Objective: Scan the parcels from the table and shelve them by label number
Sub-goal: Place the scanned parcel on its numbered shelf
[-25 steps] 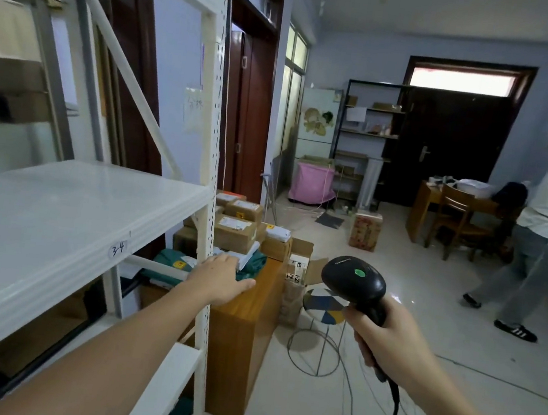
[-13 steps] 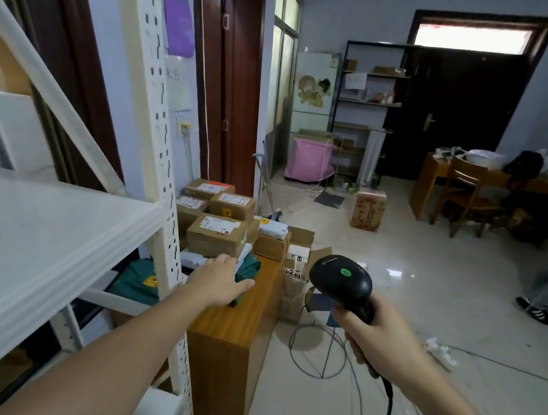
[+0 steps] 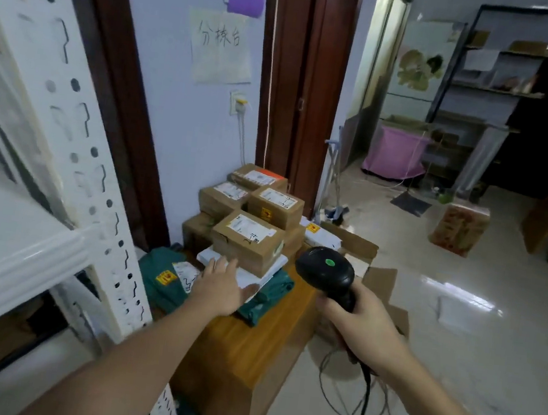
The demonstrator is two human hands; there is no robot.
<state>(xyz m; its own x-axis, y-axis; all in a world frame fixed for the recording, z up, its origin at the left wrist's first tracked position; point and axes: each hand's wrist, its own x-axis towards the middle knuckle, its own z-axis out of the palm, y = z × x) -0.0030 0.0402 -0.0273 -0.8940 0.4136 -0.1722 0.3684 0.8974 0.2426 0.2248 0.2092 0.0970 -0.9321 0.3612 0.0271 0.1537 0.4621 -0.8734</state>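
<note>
In the last second I've stepped from the white shelf (image 3: 12,244) toward the table (image 3: 250,335), so the parcels now sit right under my reach; the next pick-up looks close. My left hand (image 3: 221,287) is open, fingers straight, over the green bag (image 3: 160,276) and the white envelope (image 3: 250,273). Behind them cardboard boxes (image 3: 248,238) are stacked on the table. My right hand (image 3: 365,325) grips the scanner (image 3: 325,272). An open carton (image 3: 357,248) stands beside the table; I cannot see inside it.
</note>
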